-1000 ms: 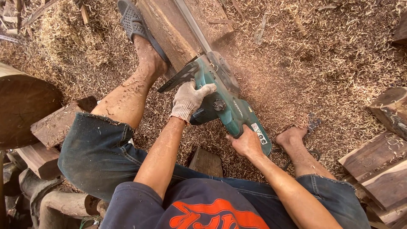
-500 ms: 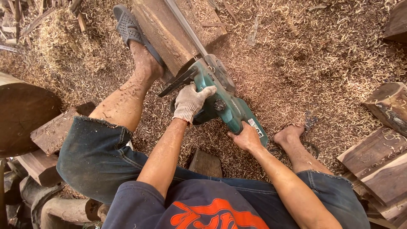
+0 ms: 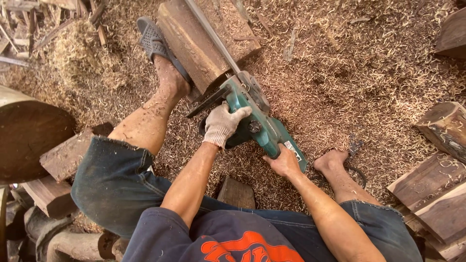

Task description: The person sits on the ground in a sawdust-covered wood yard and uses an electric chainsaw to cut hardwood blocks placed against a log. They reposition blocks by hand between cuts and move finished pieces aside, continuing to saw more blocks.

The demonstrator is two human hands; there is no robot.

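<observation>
A green chainsaw [image 3: 262,127] lies angled across the middle, its bar [image 3: 209,33] sunk lengthwise into a squared wood block [image 3: 194,43] at the top. My left hand [image 3: 222,123], in a pale work glove, grips the saw's front handle. My right hand [image 3: 283,162], bare, holds the rear grip. My left foot in a grey sandal [image 3: 154,41] presses against the block's left side. My bare right foot [image 3: 331,160] rests on the shavings at the right.
Wood shavings [image 3: 349,73] cover the ground. A big round log [image 3: 29,131] and cut blocks [image 3: 63,157] lie at the left. More split timber [image 3: 437,174] is stacked at the right. A small offcut [image 3: 238,193] sits between my legs.
The chainsaw and both hands have shifted slightly up and left along the block. The block and my left foot hold their place.
</observation>
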